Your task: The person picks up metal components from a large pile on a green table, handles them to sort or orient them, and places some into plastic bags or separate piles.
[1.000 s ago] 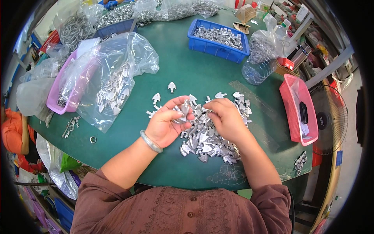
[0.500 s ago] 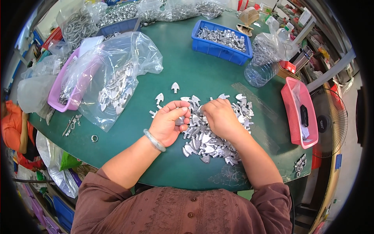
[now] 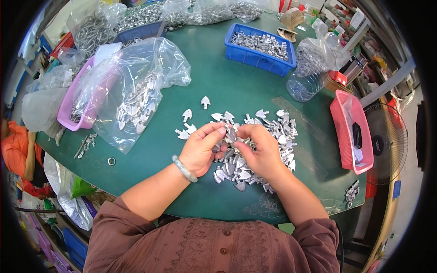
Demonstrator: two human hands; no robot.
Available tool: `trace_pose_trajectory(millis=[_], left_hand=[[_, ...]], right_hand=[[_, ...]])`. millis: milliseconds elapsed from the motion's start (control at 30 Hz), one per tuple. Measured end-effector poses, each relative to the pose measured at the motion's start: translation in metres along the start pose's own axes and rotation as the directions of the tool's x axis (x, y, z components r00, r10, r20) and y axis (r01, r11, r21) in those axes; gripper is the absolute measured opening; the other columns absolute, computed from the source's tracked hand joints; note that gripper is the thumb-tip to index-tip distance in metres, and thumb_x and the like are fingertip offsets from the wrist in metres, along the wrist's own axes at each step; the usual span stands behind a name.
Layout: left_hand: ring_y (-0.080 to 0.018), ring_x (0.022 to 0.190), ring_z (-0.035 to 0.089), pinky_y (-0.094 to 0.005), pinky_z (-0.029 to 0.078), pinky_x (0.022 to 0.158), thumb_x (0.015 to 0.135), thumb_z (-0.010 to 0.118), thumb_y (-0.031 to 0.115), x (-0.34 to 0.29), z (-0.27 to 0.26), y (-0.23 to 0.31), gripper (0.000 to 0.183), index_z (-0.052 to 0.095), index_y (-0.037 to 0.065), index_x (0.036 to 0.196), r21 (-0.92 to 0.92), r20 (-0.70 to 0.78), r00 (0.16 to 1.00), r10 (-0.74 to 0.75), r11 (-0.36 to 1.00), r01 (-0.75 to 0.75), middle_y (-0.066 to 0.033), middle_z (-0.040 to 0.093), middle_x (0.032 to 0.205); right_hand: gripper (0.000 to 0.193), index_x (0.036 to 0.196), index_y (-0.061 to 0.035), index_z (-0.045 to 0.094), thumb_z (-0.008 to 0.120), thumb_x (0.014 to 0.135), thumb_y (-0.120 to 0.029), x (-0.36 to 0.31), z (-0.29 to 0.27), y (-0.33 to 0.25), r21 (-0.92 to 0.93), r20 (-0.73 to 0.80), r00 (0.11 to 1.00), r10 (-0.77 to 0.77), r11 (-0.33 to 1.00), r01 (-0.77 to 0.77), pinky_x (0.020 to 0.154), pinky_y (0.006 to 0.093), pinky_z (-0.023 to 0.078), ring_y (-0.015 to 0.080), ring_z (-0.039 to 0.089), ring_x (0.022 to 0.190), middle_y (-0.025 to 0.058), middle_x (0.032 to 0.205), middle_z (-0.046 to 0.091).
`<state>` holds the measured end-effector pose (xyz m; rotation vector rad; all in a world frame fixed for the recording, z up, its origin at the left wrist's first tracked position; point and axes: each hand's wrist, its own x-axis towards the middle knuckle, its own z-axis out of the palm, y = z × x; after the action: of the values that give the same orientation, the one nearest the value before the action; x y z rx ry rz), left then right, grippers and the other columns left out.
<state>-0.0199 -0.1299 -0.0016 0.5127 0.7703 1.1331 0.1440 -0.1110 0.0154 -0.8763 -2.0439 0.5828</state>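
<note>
My left hand (image 3: 199, 152), with a pale bangle (image 3: 184, 169) at its wrist, is closed, and grey metal shows under its curled fingers. Between the fingertips of both hands is a small silvery metal piece (image 3: 231, 133), its outline partly hidden. My right hand (image 3: 261, 152) pinches that piece from the other side. Beneath and around the hands spreads a pile of arrowhead-shaped metal pieces (image 3: 242, 174). A few lie apart to the left, among them one upright arrowhead piece (image 3: 205, 102) and another arrowhead piece (image 3: 187, 114).
On the green table (image 3: 200, 59) stand a blue bin (image 3: 259, 61) of metal parts, a clear plastic bag (image 3: 170, 63) over a purple basket (image 3: 63, 111), and a pink basket (image 3: 341, 136). A metal ring (image 3: 111, 161) lies left. A fan (image 3: 387, 141) stands right; a person in orange (image 3: 16, 148) is far left.
My right hand has come up from the pile and moved left to meet my left hand. A metal piece now shows between their fingertips. My left hand has shifted slightly right.
</note>
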Motion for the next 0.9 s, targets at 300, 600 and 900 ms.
trace_pose_trajectory(millis=[300,600,900], left_hand=[[-0.0089,0.065,0.048,-0.0206,0.037,0.052,0.085,0.053,0.016,0.001,-0.002,0.000,0.017,0.058,0.007,0.099,-0.047,0.023,1.000,-0.011,0.999,0.012,-0.0002,0.056,0.084],[-0.0092,0.066,0.049,-0.0212,0.037,0.052,0.086,0.050,0.014,0.002,-0.006,0.002,0.017,0.056,0.006,0.099,-0.116,0.042,0.998,-0.046,0.992,0.051,-0.0013,0.057,0.084],[-0.0192,0.074,0.053,-0.0290,0.045,0.060,0.085,0.045,0.026,0.008,-0.018,0.013,0.026,0.052,0.005,0.099,-0.360,0.049,0.998,0.026,0.933,-0.007,-0.0072,0.054,0.081]], right_hand=[[0.030,0.095,-0.0013,0.051,0.062,0.067,0.004,-0.001,0.000,-0.002,0.133,-0.031,0.995,0.091,0.987,-0.086,0.064,0.0330,0.045,0.0260,0.056,0.075,0.0116,0.082,0.055],[0.019,0.087,-0.0018,0.056,0.054,0.069,0.005,0.000,-0.009,0.015,-0.140,0.009,0.999,-0.042,0.989,0.043,0.069,0.0360,0.041,0.0297,0.052,0.078,0.0109,0.080,0.055],[0.018,0.087,-0.0082,0.061,0.054,0.071,-0.003,0.000,0.001,0.011,-0.386,0.210,0.977,-0.042,0.914,0.122,0.074,0.0359,0.035,0.0240,0.049,0.082,0.0055,0.082,0.053]])
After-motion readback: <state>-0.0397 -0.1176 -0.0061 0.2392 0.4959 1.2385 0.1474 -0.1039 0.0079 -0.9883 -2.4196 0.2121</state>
